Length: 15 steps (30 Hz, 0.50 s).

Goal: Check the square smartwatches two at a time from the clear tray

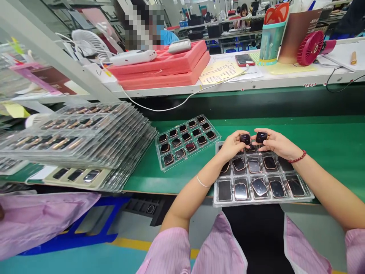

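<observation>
My left hand point(234, 145) pinches a smartwatch case point(245, 139) with a dark screen and a gold-toned edge. A similar smartwatch case point(261, 137) is held between the thumb and fingers of my right hand point(277, 144). Both screens face me and show a small faint mark. Beneath my hands lies a clear plastic tray point(262, 200) whose square pockets hold several more watch cases, such as a tilted one point(259, 187) in the front row. The pocket at the front left point(224, 190) has no case in it. My hands partly cover the back row.
Another clear tray point(186, 156) with watch cases lies left of centre on the green bench point(336, 140). Farther left leans a tall stack of filled trays point(134, 140). A shelf behind carries red foam trays point(159, 78), a phone point(244, 60) and a small fan point(310, 48). A white cable point(162, 110) hangs down.
</observation>
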{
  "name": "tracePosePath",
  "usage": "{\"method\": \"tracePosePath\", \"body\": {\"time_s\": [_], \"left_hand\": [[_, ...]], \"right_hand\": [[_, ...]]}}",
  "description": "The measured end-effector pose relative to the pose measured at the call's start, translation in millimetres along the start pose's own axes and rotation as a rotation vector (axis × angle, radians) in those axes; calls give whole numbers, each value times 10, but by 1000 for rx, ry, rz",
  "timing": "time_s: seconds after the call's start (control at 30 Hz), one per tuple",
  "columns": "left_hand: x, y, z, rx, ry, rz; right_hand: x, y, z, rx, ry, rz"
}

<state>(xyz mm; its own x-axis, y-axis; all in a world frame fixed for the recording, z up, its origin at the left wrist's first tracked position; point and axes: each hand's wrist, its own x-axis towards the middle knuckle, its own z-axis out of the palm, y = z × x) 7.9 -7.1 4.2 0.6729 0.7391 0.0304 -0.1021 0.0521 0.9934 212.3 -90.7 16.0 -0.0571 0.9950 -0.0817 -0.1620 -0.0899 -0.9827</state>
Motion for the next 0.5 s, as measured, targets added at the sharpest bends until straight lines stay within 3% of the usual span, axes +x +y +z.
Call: {"method": "tracePosePath", "body": {"time_s": [0.3,0.4,0.5], "left_hand": [[52,-56,-15,21,-25,22],[-41,131,-23,-123,-64,-16],[-383,506,-72,-235,-187,-58]], "right_hand": [[43,26,6,-33,38,30],[-127,-143,88,95,25,12],[-458,-430,100,183,-44,6]]}}
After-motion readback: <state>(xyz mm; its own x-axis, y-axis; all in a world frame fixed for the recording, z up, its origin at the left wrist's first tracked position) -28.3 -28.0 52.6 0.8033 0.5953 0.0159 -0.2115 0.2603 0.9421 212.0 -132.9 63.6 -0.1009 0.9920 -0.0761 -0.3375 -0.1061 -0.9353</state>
